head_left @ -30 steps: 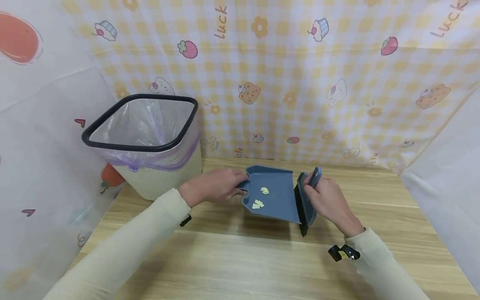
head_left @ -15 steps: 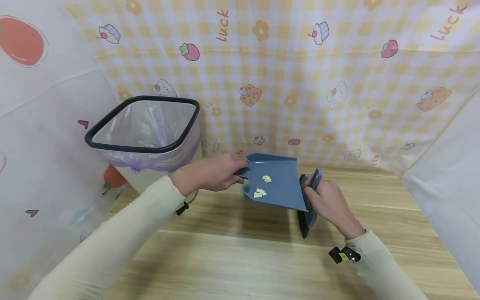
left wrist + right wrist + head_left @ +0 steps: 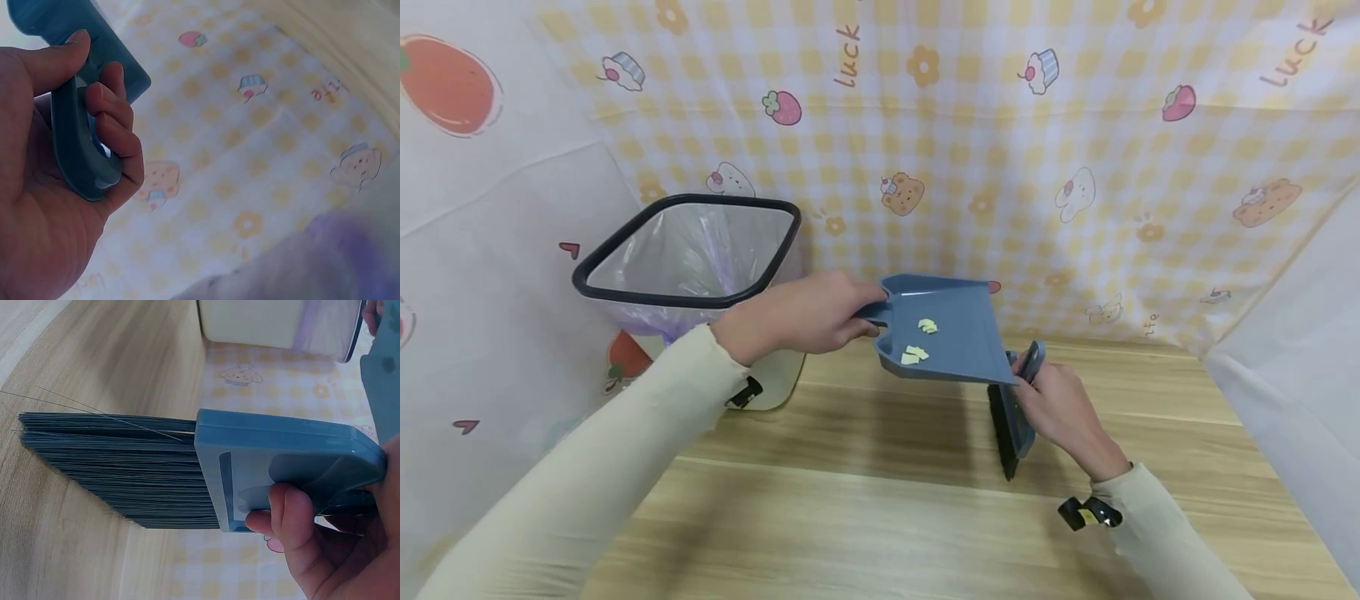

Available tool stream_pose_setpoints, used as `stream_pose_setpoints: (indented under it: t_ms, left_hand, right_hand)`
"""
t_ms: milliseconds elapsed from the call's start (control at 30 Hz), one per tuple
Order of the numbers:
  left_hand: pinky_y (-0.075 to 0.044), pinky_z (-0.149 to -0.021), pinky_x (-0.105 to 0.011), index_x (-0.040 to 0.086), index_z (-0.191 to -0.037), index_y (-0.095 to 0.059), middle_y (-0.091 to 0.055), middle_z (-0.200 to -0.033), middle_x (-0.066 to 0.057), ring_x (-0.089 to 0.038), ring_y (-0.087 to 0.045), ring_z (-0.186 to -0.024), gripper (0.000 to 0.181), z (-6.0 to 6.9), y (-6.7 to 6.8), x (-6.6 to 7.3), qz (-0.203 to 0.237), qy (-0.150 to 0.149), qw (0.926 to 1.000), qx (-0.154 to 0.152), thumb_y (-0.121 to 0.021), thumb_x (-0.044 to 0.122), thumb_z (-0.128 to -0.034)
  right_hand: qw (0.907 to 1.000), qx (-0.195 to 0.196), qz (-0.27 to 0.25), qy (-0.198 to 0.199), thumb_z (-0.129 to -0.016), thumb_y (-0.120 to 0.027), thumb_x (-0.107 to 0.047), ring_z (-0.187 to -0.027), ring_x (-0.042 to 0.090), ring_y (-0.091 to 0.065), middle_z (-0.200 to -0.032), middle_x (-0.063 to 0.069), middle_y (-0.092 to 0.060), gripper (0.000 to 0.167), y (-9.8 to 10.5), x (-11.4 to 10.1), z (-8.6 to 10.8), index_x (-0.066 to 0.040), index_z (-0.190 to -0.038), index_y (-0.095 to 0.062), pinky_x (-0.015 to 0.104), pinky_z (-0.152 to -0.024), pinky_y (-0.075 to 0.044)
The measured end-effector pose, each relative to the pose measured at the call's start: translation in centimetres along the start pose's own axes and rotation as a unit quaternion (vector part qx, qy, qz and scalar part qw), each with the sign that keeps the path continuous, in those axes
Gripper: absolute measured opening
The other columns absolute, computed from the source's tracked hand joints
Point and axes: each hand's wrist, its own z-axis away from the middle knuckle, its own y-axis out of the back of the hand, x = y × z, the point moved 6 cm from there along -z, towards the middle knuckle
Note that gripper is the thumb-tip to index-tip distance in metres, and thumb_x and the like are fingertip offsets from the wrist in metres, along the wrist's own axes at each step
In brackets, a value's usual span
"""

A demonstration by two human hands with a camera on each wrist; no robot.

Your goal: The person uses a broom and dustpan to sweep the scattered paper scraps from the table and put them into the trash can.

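Observation:
My left hand point(image 3: 808, 312) grips the handle of a blue dustpan point(image 3: 955, 329), held above the table. Two small clusters of pale yellow scraps point(image 3: 914, 356) lie on the pan near its handle end. In the left wrist view, the fingers curl through the looped handle point(image 3: 78, 144). My right hand point(image 3: 1060, 408) holds a blue hand brush point(image 3: 1021, 417) by its handle, its dark bristles point(image 3: 125, 465) pointing down close to the table. The brush is just below and right of the pan's front lip; whether they touch I cannot tell.
A cream trash bin point(image 3: 786, 375) with a black rim point(image 3: 681, 200) and a clear-purple liner stands left, partly behind my left forearm. A checked cloth point(image 3: 970, 167) hangs behind the wooden table point(image 3: 850, 517), and white cloth point(image 3: 490, 333) covers the left side.
My left hand has lifted the dustpan upward and slightly left, away from the brush, with the scraps still on it. The right hand and brush have stayed nearly in place.

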Motion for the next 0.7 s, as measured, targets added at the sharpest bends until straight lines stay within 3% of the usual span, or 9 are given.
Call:
stream_pose_setpoints:
  t_ms: [200,333,467,700]
  left_hand:
    - [-0.051,-0.069,-0.039,0.009,-0.095,-0.060,-0.053,-0.082,0.000,-0.018,-0.054,-0.072,0.018,1.0,2.6,-0.4,-0.006,0.018,0.9995,0.024,-0.071,0.015,-0.1086]
    - [-0.049,-0.071,-0.039,0.010,-0.096,-0.061,-0.054,-0.082,-0.001,-0.019,-0.055,-0.073,0.017,1.9,3.8,-1.2,-0.006,0.050,0.9984,0.026,-0.069,0.015,-0.1100]
    - [-0.053,-0.080,-0.042,0.006,-0.109,-0.069,-0.065,-0.096,-0.003,-0.020,-0.060,-0.085,0.007,2.9,4.8,-2.1,-0.005,0.073,0.9968,0.031,-0.069,0.013,-0.1094]
    - [-0.056,-0.101,-0.054,-0.004,-0.128,-0.071,-0.074,-0.122,-0.016,-0.034,-0.071,-0.111,0.026,5.5,5.8,-3.5,-0.015,0.096,0.9945,0.041,-0.069,0.013,-0.1083]
  right_hand:
    - [0.9999,0.001,-0.002,-0.013,-0.109,-0.054,-0.012,-0.054,0.016,-0.050,-0.062,-0.005,-0.053,0.019,0.1,0.0,-0.1,-0.009,-0.098,-0.069,0.034,-0.054,-0.043]
    - [0.9999,0.006,-0.004,-0.011,-0.107,-0.054,-0.010,-0.060,0.017,-0.056,-0.067,-0.002,-0.061,0.019,0.1,0.1,-0.2,-0.008,-0.102,-0.072,0.036,-0.058,-0.047]
    - [0.9999,0.008,-0.004,-0.011,-0.107,-0.055,-0.010,-0.062,0.018,-0.058,-0.070,-0.001,-0.063,0.019,0.1,0.0,-0.2,-0.007,-0.103,-0.073,0.036,-0.060,-0.048]
    - [0.9999,0.007,-0.009,-0.012,-0.106,-0.055,-0.009,-0.062,0.018,-0.058,-0.070,-0.001,-0.063,0.018,0.1,0.0,-0.3,-0.007,-0.103,-0.072,0.036,-0.059,-0.049]
